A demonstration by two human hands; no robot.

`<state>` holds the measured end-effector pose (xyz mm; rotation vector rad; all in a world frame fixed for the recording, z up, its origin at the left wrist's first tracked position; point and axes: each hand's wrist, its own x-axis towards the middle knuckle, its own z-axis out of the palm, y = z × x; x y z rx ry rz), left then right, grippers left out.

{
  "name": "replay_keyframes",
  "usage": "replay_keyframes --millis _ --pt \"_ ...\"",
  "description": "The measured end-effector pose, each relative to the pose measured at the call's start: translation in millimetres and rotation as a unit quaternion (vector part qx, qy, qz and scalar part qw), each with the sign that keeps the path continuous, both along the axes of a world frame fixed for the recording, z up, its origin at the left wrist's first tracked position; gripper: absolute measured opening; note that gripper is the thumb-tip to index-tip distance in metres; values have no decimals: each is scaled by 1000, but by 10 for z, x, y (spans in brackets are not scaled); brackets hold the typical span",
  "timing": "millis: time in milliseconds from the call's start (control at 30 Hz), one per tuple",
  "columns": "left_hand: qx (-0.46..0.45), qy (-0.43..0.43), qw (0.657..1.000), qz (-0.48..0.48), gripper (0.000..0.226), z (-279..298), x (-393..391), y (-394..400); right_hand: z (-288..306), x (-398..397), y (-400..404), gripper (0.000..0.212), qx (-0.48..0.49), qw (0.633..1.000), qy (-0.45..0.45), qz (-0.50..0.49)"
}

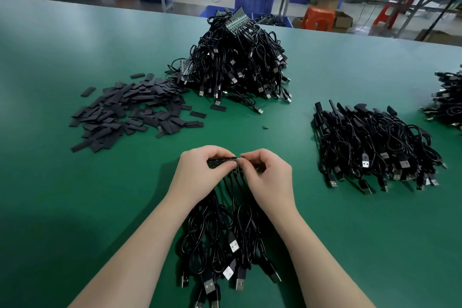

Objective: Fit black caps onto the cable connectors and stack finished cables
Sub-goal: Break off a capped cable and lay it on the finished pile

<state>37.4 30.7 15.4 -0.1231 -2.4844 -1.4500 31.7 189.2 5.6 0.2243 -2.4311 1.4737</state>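
Already a capped stack (pixel 375 147) lay right, while both hands (pixel 237 170) pinched a strip (pixel 221 161); the far heap (pixel 237 65) remained.

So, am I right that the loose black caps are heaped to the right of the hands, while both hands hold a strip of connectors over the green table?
Not quite: the head view shows the loose black caps heaped to the left of the hands, beyond them. To the right lies a stack of cables. The rest stands: the left hand and right hand hold the strip of connectors over the green table.
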Motion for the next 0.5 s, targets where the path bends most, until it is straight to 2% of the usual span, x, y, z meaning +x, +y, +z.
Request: replay_keyframes --millis 133,300,400,500 --pt "-5 20 1000 15 27 16 -6 -36 7 -7 24 17 -6 1000 -17 -10" --pt "-10 51 980 192 30 37 -91 -262 -16 -39 96 4 -4 996 -70 -54" --pt "-139 -55 960 237 35 -8 -97 -421 -37 -46 91 10 15 994 -85 -62" --pt "-244 -126 940 201 32 -22 -93 -412 -37 -49 91 22 39 994 -88 -57"
